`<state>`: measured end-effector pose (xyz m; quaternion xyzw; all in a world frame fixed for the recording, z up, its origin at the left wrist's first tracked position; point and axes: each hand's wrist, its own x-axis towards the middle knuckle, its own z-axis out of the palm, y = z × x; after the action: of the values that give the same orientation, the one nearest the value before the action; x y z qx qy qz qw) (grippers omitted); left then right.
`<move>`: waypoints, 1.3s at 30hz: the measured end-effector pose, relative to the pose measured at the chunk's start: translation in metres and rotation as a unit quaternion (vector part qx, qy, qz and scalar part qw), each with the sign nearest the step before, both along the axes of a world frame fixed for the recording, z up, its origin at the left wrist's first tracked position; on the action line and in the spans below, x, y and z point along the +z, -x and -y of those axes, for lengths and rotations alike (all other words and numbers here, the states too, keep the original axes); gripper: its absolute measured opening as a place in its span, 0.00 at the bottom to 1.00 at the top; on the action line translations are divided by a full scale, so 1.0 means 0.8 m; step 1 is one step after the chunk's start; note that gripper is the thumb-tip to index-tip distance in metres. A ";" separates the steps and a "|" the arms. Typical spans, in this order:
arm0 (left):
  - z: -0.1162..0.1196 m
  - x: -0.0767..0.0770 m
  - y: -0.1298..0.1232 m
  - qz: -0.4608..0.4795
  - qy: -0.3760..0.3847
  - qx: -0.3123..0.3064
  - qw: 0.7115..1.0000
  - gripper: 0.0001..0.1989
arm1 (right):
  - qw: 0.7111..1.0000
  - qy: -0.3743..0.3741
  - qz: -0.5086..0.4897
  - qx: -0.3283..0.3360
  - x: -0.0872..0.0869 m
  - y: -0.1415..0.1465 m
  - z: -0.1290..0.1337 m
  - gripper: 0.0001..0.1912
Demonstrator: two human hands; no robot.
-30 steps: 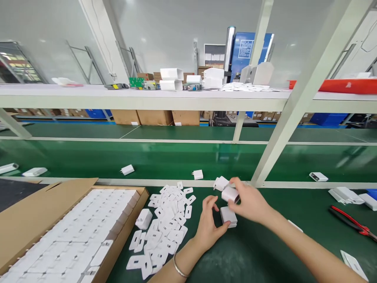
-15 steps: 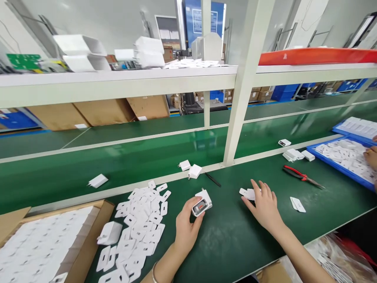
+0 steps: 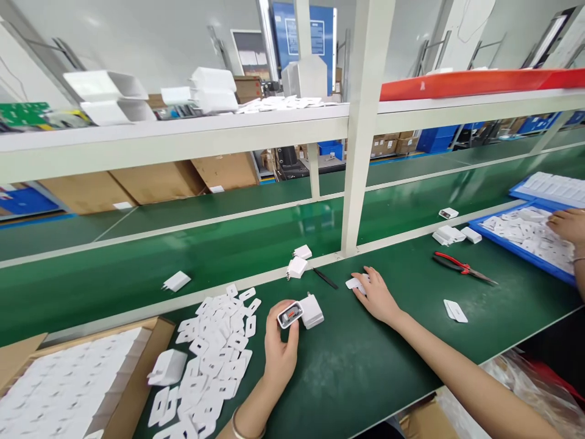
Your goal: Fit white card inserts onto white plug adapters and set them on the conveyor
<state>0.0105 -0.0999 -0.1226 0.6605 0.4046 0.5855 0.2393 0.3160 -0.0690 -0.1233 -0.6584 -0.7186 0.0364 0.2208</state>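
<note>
My left hand (image 3: 281,347) holds a white charger housing (image 3: 290,314) between thumb and fingers, its open end facing me with dark and orange parts inside. Just right of it a closed white charger (image 3: 312,311) rests on the green table. My right hand (image 3: 375,297) reaches over small white cover plates (image 3: 354,283), its fingertips on them; whether it grips one is not clear. To the left of my left hand lies a heap of white cover plates (image 3: 214,353) with slots. A black stick-like tool (image 3: 325,278) lies beyond my hands.
A cardboard box (image 3: 132,378) of white pieces stands at left. Red-handled pliers (image 3: 464,267) and two loose plates (image 3: 456,311) lie at right. Another person's hand (image 3: 569,225) is at a blue tray (image 3: 525,253). A white post (image 3: 359,140) rises behind the table.
My left hand has brought the housing left, apart from the closed charger. My right hand has moved left onto the small plates. The camera view has shifted slightly.
</note>
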 end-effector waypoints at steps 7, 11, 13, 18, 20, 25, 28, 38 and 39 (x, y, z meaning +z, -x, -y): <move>-0.010 -0.001 0.008 0.026 0.032 0.022 0.999 0.15 | 0.997 -0.036 -0.066 0.028 0.007 0.020 -0.049 0.13; -0.011 0.005 0.012 0.044 0.039 0.020 0.998 0.15 | 0.991 -0.069 -0.101 0.050 0.024 0.051 -0.047 0.14; -0.011 0.008 0.013 0.049 0.029 0.010 0.998 0.16 | 0.988 -0.082 -0.110 0.076 0.038 0.074 -0.039 0.15; -0.011 0.015 0.014 0.055 0.028 -0.008 0.998 0.18 | 0.985 -0.106 -0.090 0.104 0.065 0.113 -0.025 0.13; -0.011 0.016 0.014 0.058 0.027 -0.012 0.998 0.19 | 0.987 -0.097 -0.089 0.090 0.069 0.113 -0.026 0.12; -0.010 0.019 0.013 0.071 0.028 -0.019 0.997 0.22 | 0.970 -0.043 -0.201 0.131 0.084 0.107 -0.018 0.13; -0.009 0.022 0.011 0.070 0.028 -0.020 0.997 0.22 | 0.942 -0.013 -0.252 0.220 0.104 0.121 0.001 0.15; -0.008 0.026 0.009 0.044 0.003 -0.013 0.999 0.19 | 0.947 -0.135 -0.076 0.280 0.112 0.179 0.029 0.16; -0.008 0.026 0.009 0.046 -0.001 -0.013 0.999 0.19 | 0.946 -0.141 -0.078 0.283 0.111 0.180 0.028 0.16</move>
<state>0.0033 -0.0932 -0.1020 0.6381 0.3840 0.6129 0.2643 0.1721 -0.0915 -0.0342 -0.3856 -0.8535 0.0466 0.3474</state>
